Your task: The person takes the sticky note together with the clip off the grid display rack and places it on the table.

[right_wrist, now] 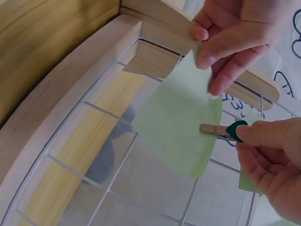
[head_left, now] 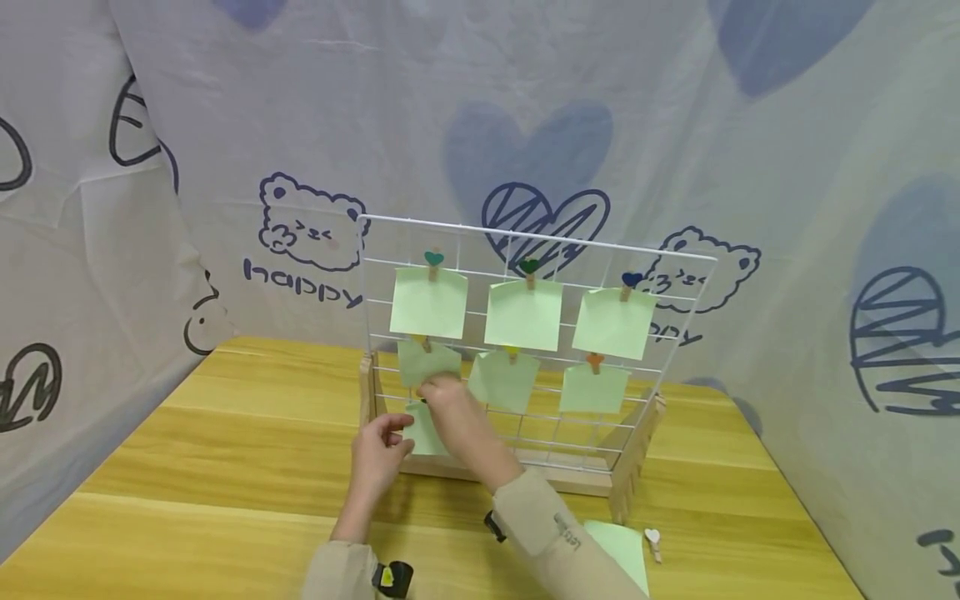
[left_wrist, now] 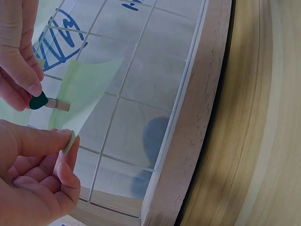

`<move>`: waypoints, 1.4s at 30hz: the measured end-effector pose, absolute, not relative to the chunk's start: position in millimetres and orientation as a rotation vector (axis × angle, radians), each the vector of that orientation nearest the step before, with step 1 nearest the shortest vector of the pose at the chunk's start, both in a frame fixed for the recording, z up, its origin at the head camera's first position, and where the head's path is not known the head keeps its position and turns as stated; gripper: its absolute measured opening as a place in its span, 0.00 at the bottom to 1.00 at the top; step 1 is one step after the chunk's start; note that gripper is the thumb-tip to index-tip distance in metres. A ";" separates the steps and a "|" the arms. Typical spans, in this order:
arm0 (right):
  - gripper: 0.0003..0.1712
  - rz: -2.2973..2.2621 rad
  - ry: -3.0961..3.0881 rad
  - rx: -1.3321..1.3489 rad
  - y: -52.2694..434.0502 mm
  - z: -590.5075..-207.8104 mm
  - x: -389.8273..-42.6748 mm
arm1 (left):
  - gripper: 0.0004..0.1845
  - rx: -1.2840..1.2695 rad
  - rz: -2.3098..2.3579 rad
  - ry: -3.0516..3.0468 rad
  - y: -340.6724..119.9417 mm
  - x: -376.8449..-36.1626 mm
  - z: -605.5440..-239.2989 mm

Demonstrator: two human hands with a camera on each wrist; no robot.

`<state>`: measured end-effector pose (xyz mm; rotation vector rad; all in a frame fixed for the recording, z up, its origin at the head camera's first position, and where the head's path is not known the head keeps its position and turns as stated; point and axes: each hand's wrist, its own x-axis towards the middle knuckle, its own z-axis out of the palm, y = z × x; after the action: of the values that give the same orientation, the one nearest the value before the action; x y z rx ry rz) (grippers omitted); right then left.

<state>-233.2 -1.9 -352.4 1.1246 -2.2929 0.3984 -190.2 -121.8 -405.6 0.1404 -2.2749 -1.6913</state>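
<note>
Here, the left hand [right_wrist: 230, 40] pinches a light green paper note [right_wrist: 181, 125] flat against the white wire grid [head_left: 678, 333], so the right hand [right_wrist: 270, 165] pinching a small wooden clip with a green heart [right_wrist: 223, 131] can fasten it.

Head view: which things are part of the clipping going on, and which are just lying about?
In hand:
left hand
right hand
green note
green-heart clip
wire grid

Lying about:
loose green note
white clip
six hung notes, e.g.
</note>
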 end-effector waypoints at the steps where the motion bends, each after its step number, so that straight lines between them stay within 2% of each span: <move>1: 0.08 0.389 -2.281 1.120 -2.3 -353.3 -233.0 | 0.12 0.140 -1.691 -2.276 -121.8 -190.1 -405.6; 11: 0.05 0.251 -2.277 1.080 -3.6 -355.1 -231.6 | 0.12 0.128 -1.680 -2.266 -122.2 -190.0 -405.4; 19: 0.08 0.151 -2.233 1.052 -4.9 -357.8 -231.4 | 0.12 0.119 -1.682 -2.267 -122.7 -189.0 -404.2; 33: 0.08 0.319 -2.251 1.014 -2.7 -362.0 -230.2 | 0.13 0.122 -1.710 -2.263 -125.3 -186.5 -402.4; 42: 0.09 0.478 -2.223 0.984 0.3 -350.0 -228.9 | 0.14 0.089 -1.711 -2.267 -131.2 -182.3 -399.3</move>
<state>-228.9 0.3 -350.0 0.9836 -2.2225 0.4784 -182.3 -131.2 -399.3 0.0888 -2.2672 -1.7114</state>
